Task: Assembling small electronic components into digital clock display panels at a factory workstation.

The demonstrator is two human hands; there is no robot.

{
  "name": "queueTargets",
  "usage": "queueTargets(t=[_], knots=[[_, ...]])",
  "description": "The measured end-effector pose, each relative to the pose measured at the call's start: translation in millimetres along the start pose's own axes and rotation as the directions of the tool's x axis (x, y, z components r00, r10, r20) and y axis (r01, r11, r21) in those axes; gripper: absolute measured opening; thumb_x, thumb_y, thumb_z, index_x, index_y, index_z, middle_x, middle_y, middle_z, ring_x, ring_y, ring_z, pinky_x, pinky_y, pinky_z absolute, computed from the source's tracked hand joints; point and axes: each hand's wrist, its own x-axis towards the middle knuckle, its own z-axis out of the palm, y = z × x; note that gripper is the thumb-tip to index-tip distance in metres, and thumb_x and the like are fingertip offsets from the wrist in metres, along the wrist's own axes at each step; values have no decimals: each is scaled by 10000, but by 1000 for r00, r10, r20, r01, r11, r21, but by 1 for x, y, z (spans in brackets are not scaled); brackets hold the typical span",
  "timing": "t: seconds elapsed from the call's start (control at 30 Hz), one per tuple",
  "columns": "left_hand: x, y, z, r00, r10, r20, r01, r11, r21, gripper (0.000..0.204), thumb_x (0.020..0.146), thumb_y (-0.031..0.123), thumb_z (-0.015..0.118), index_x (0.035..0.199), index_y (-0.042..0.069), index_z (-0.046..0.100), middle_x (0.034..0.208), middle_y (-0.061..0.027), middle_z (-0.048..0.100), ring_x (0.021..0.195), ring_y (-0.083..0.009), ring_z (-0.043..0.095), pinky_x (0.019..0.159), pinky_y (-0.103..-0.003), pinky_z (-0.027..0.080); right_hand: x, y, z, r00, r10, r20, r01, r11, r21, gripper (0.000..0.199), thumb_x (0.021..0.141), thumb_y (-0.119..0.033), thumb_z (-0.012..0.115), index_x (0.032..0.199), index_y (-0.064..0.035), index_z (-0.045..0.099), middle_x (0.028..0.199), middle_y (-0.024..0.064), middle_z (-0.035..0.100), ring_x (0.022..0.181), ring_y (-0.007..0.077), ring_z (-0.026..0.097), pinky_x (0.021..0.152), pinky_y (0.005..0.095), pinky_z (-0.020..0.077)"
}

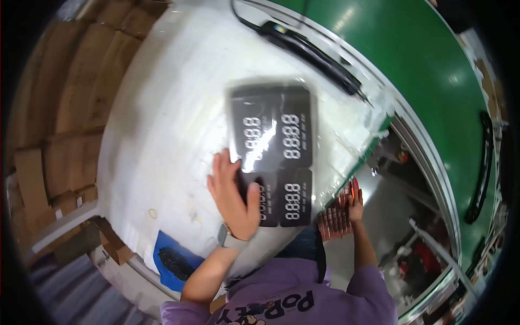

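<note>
The left hand point(234, 196) lay flat, fingers spread wide, on the lower left corner of a black sheet of four display panels point(272, 154) (blurred) resting on the white table point(162, 108). The right hand point(355, 203) gripped a reddish-brown ridged block point(334, 216) beside the table's edge.
</note>
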Motion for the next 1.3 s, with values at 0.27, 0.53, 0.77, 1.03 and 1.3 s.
queueTargets(t=[0.27, 0.53, 0.77, 1.03, 1.3], knots=[[0, 9, -7, 998, -58, -6, 57, 995, -80, 495, 932, 264, 611, 1359, 34, 514, 1581, -217, 406, 1502, -419, 299, 1181, -624, 139, 55, 17, -37, 906, -165, 390, 203, 977, -58, 574, 1065, -350, 466, 1570, -105, 345, 1602, 224, 341, 1479, 389, 330, 1193, 435, 319], [-11, 3, -3, 992, -24, -123, 12, 995, -103, 492, 948, 304, 647, 1333, 26, 522, 1550, -211, 433, 1485, -405, 331, 1169, -626, 206, 150, -18, -158, 947, -61, 316, 266, 700, -663, 446, 1038, -418, 532, 1287, -66, 648, 878, 118, 740, 800, 335, 718, 732, 454, 556], [-14, -15, 3, 929, 28, -370, -77, 990, -118, 367, 957, 228, 652, 1273, 56, 581, 1287, -138, 651, 1210, -292, 622, 1069, -455, 436, 187, -170, -217, 380, -191, 905, 4, 979, 205, 488, 1074, -398, 485, 1077, 39, 703, 635, -44, 470, 518, 53, 372, 496, 225, 285], [-31, -8, -9, 842, -118, -526, -54, 953, -299, 174, 939, 153, 626, 970, -4, 695, 873, -104, 740, 768, -193, 698, 718, -320, 542, 92, -300, -284, -316, -824, 469, 257, 402, 879, 265, 949, -187, 699, 1007, 70, 722, 778, 149, 694, 579, 186, 645, 533, 322, 501], [-51, 14, 8, 849, 39, -527, -59, 998, -22, 133, 879, 130, 638, 911, 13, 694, 875, -146, 686, 863, -323, 645, 783, -391, 514, 38, -452, -241, 113, -921, 373, 616, 359, 701, 233, 977, -219, 658, 894, -12, 728, 641, -42, 549, 529, 20, 435, 471, 212, 287]])
